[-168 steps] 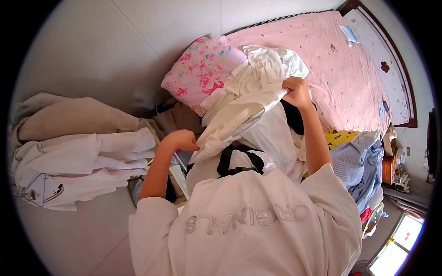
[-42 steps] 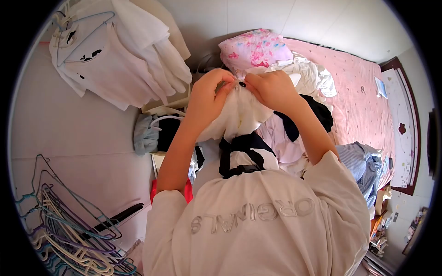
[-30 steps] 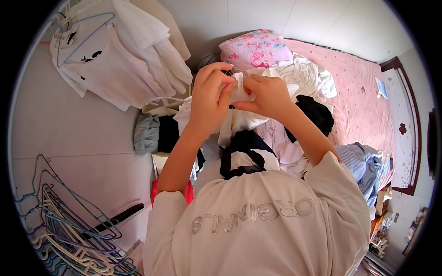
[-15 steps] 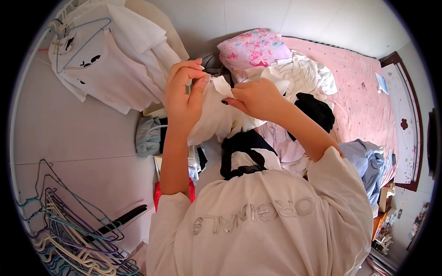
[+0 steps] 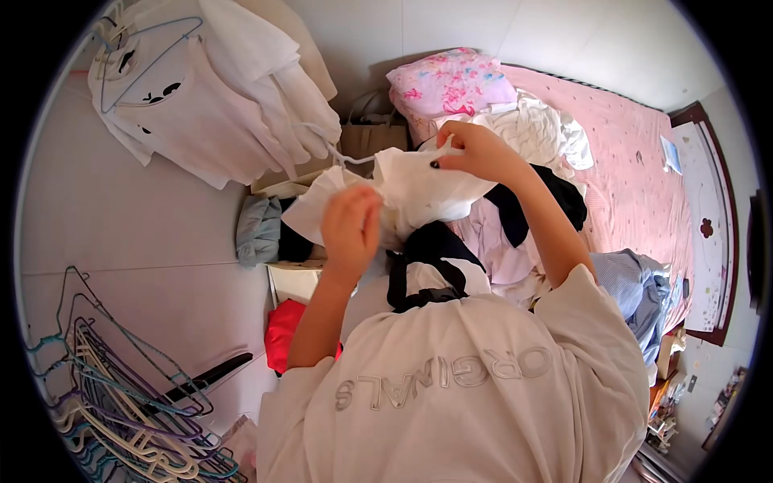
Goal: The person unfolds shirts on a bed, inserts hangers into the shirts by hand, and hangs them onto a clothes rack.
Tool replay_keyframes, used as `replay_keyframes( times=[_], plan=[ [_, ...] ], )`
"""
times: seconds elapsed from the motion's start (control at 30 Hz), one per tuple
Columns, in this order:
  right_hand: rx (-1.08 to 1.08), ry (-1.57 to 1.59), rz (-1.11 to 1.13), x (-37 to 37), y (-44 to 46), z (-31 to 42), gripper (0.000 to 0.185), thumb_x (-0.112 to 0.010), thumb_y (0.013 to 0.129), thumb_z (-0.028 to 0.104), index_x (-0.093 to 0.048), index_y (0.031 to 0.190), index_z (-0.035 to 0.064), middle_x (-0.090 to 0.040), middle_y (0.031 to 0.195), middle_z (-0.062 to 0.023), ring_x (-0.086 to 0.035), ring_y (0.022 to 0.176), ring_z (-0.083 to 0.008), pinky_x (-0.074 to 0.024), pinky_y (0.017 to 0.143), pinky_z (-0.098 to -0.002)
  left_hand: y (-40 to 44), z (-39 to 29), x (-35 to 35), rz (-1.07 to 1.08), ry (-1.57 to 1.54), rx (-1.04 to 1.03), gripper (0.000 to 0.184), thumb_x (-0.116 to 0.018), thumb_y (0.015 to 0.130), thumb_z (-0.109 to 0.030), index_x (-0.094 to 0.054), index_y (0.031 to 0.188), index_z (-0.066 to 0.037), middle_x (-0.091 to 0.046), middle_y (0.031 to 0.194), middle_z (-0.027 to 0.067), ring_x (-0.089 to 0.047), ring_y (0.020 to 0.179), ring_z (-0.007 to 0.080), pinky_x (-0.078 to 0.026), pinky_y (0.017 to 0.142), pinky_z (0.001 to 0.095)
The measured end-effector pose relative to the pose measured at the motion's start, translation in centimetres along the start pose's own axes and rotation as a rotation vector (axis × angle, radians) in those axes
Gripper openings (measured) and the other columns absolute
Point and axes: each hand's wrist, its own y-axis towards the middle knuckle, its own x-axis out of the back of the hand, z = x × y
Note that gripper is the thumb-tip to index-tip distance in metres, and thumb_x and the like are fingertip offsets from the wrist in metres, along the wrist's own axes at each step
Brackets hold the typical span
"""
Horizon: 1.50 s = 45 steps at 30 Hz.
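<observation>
A white garment (image 5: 419,189) hangs bunched in front of me, its cloth spread between my arms. My right hand (image 5: 479,151) pinches its upper edge between thumb and fingers. In front of the garment's left part is my left hand (image 5: 352,225), smeared by motion; its fingers look curled, but whether they grip cloth cannot be made out. A thin pale curved piece (image 5: 342,157) sticks up at the garment's top edge, perhaps a hanger or a strap.
White shirts (image 5: 209,105) hang on a rail at upper left; several hangers (image 5: 129,402) cluster below. At right, the pink bed (image 5: 628,161) holds a floral pillow (image 5: 451,84), piled white clothes, a black garment (image 5: 555,193) and a blue striped garment (image 5: 632,282). A red cloth (image 5: 283,334) lies lower left.
My left hand has dropped from the garment's top edge and moved slightly right. My right hand has shifted right and up with the cloth, and the pale curved piece now shows.
</observation>
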Motion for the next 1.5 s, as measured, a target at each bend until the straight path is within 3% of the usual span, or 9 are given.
replay_keyframes(
  times=[0.23, 0.4, 0.47, 0.57, 0.77, 0.87, 1.0, 1.13, 1.5],
  plan=[
    [0.038, 0.042, -0.003, 1.4, -0.2, 2.0, 0.017, -0.062, 0.068, 0.010, -0.055, 0.081, 0.0037, -0.036, 0.056, 0.0018, -0.035, 0.054, -0.0072, -0.0285, 0.048, -0.0239, -6.5, 3.3, -1.4, 0.111, 0.348, -0.138, 0.031, -0.064, 0.070, -0.010, -0.056, 0.099, -0.008, -0.049, 0.109, 0.0122, -0.047, 0.100, 0.0262, -0.035, 0.085, 0.0443],
    [0.126, 0.059, -0.054, 3.2, 0.4, 3.2, 0.012, -0.062, 0.070, 0.007, -0.058, 0.080, 0.0024, -0.042, 0.059, 0.0018, -0.037, 0.056, -0.0061, -0.0304, 0.050, -0.0219, -1.7, 5.2, 4.7, -0.398, 0.298, 0.043, 0.044, -0.060, 0.076, -0.020, -0.045, 0.114, -0.006, -0.045, 0.115, 0.0154, -0.040, 0.108, 0.0304, -0.030, 0.090, 0.0446],
    [0.204, 0.052, -0.102, 3.4, 0.8, 3.1, 0.011, -0.062, 0.071, 0.006, -0.058, 0.080, 0.0015, -0.047, 0.061, 0.0008, -0.039, 0.056, -0.0058, -0.0318, 0.051, -0.0211, 2.5, 4.7, 8.0, -0.175, 0.313, 0.108, 0.037, -0.059, 0.078, -0.024, -0.050, 0.109, -0.004, -0.053, 0.104, 0.0172, -0.049, 0.093, 0.0304, -0.037, 0.081, 0.0396],
    [0.177, 0.010, -0.110, 3.7, 1.0, 3.8, 0.012, -0.063, 0.072, 0.009, -0.059, 0.079, 0.0008, -0.053, 0.064, -0.0010, -0.043, 0.057, -0.0078, -0.0355, 0.052, -0.0222, 3.6, 6.0, 9.3, 0.397, 0.182, 0.647, 0.025, -0.058, 0.078, -0.023, -0.057, 0.094, -0.003, -0.058, 0.082, 0.0160, -0.054, 0.071, 0.0295, -0.042, 0.064, 0.0352],
    [0.346, -0.269, -0.295, 3.4, 1.9, 3.1, 0.021, -0.066, 0.069, 0.014, -0.059, 0.086, 0.0050, -0.054, 0.066, -0.0057, -0.051, 0.057, -0.0179, -0.0411, 0.053, -0.0295, 2.6, 8.5, 10.8, -0.002, 0.331, 0.137, 0.011, -0.058, 0.078, -0.014, -0.056, 0.075, -0.003, -0.053, 0.065, 0.0129, -0.050, 0.057, 0.0299, -0.039, 0.051, 0.0331],
    [0.315, -0.553, -0.427, 4.4, 2.1, 2.4, 0.030, -0.068, 0.066, 0.015, -0.057, 0.093, 0.0056, -0.057, 0.081, -0.0093, -0.056, 0.072, -0.0277, -0.0446, 0.062, -0.0353, 4.0, 7.0, 12.4, -0.096, 0.406, 0.199, 0.008, -0.060, 0.076, -0.011, -0.057, 0.075, -0.003, -0.054, 0.065, 0.0110, -0.051, 0.056, 0.0273, -0.040, 0.051, 0.0317],
    [0.734, -0.434, -0.538, 5.4, 3.1, 4.8, 0.026, -0.062, 0.072, 0.019, -0.057, 0.093, 0.0044, -0.057, 0.080, -0.0107, -0.054, 0.075, -0.0299, -0.0439, 0.068, -0.0351, 4.9, 6.1, 13.6, -0.154, 0.442, 0.104, 0.008, -0.061, 0.075, -0.010, -0.057, 0.075, -0.003, -0.055, 0.066, 0.0102, -0.052, 0.055, 0.0240, -0.040, 0.050, 0.0297],
    [0.675, -0.447, -0.102, 4.1, 5.3, 6.2, 0.017, -0.053, 0.079, 0.020, -0.054, 0.079, 0.0028, -0.053, 0.069, -0.0141, -0.050, 0.068, -0.0322, -0.0401, 0.059, -0.0386, 5.7, 6.1, 14.5, -0.196, 0.450, 0.086, 0.006, -0.061, 0.073, -0.007, -0.058, 0.076, -0.003, -0.055, 0.066, 0.0092, -0.051, 0.054, 0.0218, -0.039, 0.050, 0.0281],
    [0.613, -0.300, -0.052, 0.7, 6.6, 10.3, 0.023, -0.049, 0.082, 0.019, -0.048, 0.070, -0.0002, -0.047, 0.061, -0.0197, -0.046, 0.060, -0.0376, -0.0366, 0.055, -0.0412, 6.4, 4.1, 19.6, -0.570, 0.575, -0.112, 0.004, -0.061, 0.072, -0.004, -0.057, 0.072, -0.002, -0.050, 0.063, 0.0077, -0.045, 0.051, 0.0197, -0.035, 0.046, 0.0282]
  ],
)
